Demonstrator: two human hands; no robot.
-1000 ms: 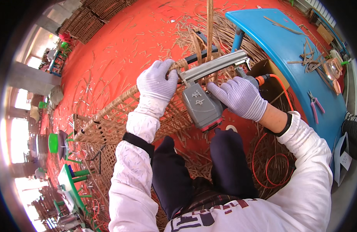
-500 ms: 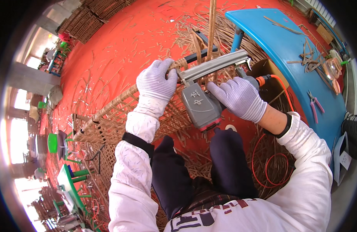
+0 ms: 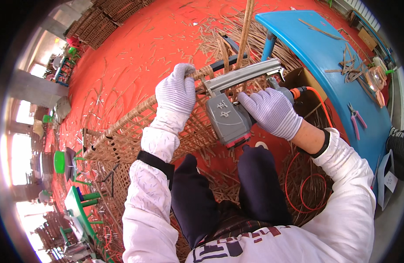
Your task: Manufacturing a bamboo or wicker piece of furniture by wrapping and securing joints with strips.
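My right hand (image 3: 272, 111), in a striped light glove, is closed round the handle of a grey pneumatic staple gun (image 3: 229, 117). The gun's silver magazine lies along the black bar of a woven rattan frame (image 3: 140, 108), its nose close to the wrapped rim. My gloved left hand (image 3: 175, 91) grips that rim just left of the gun's nose, its fingertips partly hidden behind the edge. Brown rattan strands (image 3: 245, 33) stand up from the frame beyond the magazine. An orange air hose (image 3: 322, 105) runs from the gun's fitting.
At the right stands a blue table (image 3: 294, 28) bearing pink-handled pliers (image 3: 356, 120) and loose strips. An open cardboard box (image 3: 313, 79) sits below its edge. Cut rattan pieces litter the red floor (image 3: 167, 48). Woven panels (image 3: 94, 24) are stacked at the far left.
My left hand has shifted its hold on the rim, its fingers now more tucked in. The upright strands lean further right. The staple gun has barely moved.
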